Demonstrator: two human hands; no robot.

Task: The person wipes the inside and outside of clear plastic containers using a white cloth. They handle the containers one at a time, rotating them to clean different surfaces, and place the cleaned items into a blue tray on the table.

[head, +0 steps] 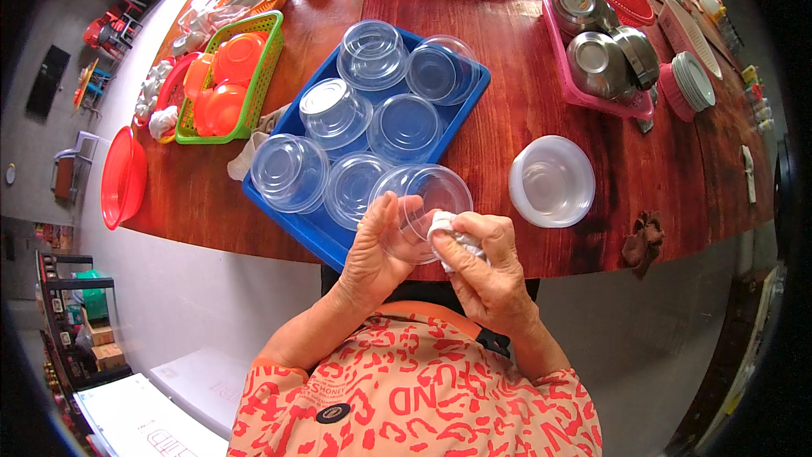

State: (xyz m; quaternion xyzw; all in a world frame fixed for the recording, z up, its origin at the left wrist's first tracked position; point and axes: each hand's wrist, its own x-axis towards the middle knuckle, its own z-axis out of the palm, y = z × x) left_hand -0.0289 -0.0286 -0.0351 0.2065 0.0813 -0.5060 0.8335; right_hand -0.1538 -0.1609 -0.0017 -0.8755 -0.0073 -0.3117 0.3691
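My left hand (380,247) holds a clear plastic bowl (444,190) from its left side, over the near right edge of a blue plastic tray (466,105). A bunched white cloth (458,244) is gripped in my right hand (491,260) and pressed against the bowl's right rim. Several similar clear plastic bowls (405,128) rest in the tray, some of them base up. To the right, on the reddish wooden table (488,203), stands a stack of translucent plastic bowls (552,181).
A green basket (269,70) with orange bowls stands at left, near a red basin (124,178). At upper right are a pink basket (596,103) of metal bowls and some stacked white plates (693,81). A brown cloth (642,242) hangs over the near edge.
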